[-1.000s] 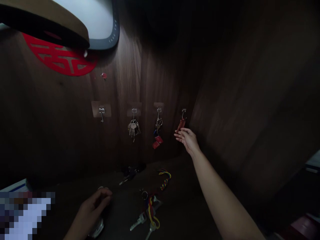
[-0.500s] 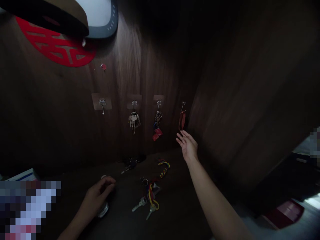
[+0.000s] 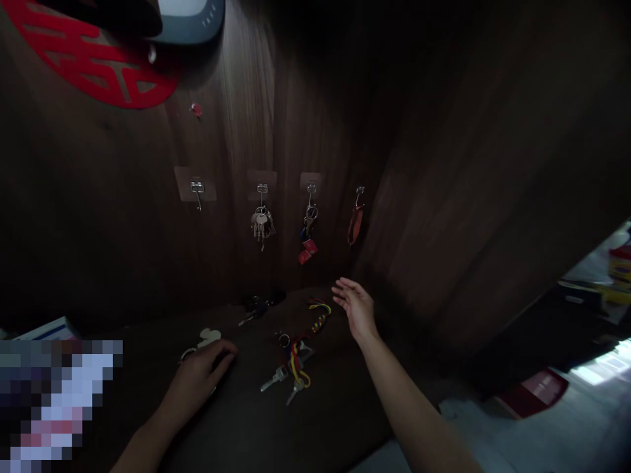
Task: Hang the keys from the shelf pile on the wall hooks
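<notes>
Dark wooden shelf, corded keys, right hand, grip loosely spread, empty, left hand curled, cannot tell its hold

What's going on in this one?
A person's right hand is open below a reddish strap hanging on the rightmost hook, clear of it and apparently holding nothing. The left hand is low, next to a pale object; whether it grasps anything is hidden. Silver keys and a red-tagged bunch hang on other hooks, and keys on a colourful cord lie on the dark surface.
</notes>
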The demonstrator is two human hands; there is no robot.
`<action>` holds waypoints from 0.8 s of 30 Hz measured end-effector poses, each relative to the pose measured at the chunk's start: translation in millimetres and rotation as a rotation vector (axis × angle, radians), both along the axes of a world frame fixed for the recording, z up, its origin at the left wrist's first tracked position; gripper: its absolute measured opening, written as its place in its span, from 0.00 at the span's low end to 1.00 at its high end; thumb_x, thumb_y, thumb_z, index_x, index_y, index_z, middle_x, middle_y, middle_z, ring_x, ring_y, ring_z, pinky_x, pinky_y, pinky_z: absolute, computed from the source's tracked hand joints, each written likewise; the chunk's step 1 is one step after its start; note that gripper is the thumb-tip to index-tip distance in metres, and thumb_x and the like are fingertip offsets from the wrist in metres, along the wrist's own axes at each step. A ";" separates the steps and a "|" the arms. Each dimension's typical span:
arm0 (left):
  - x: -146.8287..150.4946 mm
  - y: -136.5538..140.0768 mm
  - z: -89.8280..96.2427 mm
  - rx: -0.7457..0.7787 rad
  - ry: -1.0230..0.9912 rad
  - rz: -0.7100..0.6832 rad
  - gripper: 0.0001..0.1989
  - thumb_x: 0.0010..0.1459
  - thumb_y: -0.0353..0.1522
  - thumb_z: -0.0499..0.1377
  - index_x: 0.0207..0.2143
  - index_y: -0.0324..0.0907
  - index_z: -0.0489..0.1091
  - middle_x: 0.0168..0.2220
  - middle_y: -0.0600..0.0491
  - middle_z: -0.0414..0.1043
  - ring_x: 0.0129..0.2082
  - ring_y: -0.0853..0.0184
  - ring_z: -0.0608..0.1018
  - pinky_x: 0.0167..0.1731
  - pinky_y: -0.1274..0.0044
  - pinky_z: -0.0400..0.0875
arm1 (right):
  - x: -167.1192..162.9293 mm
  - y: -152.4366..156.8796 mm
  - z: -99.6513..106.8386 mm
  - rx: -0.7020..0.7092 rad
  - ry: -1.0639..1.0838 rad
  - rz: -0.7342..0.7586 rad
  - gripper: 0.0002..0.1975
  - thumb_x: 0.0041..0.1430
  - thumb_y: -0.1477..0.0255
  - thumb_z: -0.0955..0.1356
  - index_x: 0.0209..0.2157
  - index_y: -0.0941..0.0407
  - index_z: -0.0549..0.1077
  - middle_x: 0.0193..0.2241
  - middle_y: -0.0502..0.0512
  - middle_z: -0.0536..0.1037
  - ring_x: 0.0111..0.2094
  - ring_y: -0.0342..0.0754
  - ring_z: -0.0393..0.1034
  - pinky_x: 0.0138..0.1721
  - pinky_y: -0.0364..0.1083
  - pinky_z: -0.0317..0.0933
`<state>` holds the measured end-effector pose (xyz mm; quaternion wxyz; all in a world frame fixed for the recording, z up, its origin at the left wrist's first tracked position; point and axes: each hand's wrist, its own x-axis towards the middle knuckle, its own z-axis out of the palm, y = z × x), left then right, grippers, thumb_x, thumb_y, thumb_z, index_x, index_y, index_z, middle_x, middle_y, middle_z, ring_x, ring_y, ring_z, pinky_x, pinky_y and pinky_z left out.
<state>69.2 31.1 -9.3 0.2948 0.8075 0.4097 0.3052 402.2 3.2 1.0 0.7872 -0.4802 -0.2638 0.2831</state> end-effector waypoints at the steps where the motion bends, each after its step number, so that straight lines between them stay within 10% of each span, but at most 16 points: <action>1: -0.2 -0.2 -0.4 0.003 0.021 0.002 0.06 0.54 0.37 0.56 0.30 0.51 0.73 0.32 0.59 0.78 0.32 0.65 0.78 0.34 0.80 0.68 | -3.8 -1.4 -4.2 -0.020 -0.021 0.006 0.11 0.43 0.69 0.71 0.32 0.56 0.74 0.35 0.54 0.77 0.32 0.44 0.74 0.29 0.41 0.67; 10: -3.8 5.0 -9.1 0.077 0.174 -0.030 0.08 0.58 0.37 0.51 0.34 0.49 0.70 0.35 0.59 0.77 0.34 0.66 0.78 0.37 0.76 0.69 | -45.8 -8.2 -37.9 -0.120 -0.453 0.117 0.07 0.51 0.67 0.66 0.30 0.55 0.73 0.28 0.52 0.77 0.26 0.45 0.71 0.28 0.43 0.64; 17: -4.6 3.9 -8.9 0.104 0.180 -0.035 0.08 0.59 0.36 0.51 0.35 0.49 0.69 0.36 0.58 0.77 0.36 0.66 0.78 0.37 0.75 0.70 | -62.3 -15.4 -34.9 -0.164 -1.110 0.202 0.09 0.56 0.76 0.62 0.30 0.54 0.73 0.31 0.51 0.76 0.37 0.48 0.69 0.42 0.48 0.58; 24: -0.2 -1.2 -7.5 0.259 0.180 -0.072 0.09 0.59 0.34 0.51 0.36 0.47 0.71 0.35 0.55 0.77 0.35 0.64 0.78 0.37 0.73 0.71 | -64.2 -16.4 -34.9 -0.225 -1.286 0.246 0.10 0.55 0.81 0.63 0.30 0.54 0.73 0.31 0.50 0.76 0.37 0.47 0.68 0.42 0.48 0.54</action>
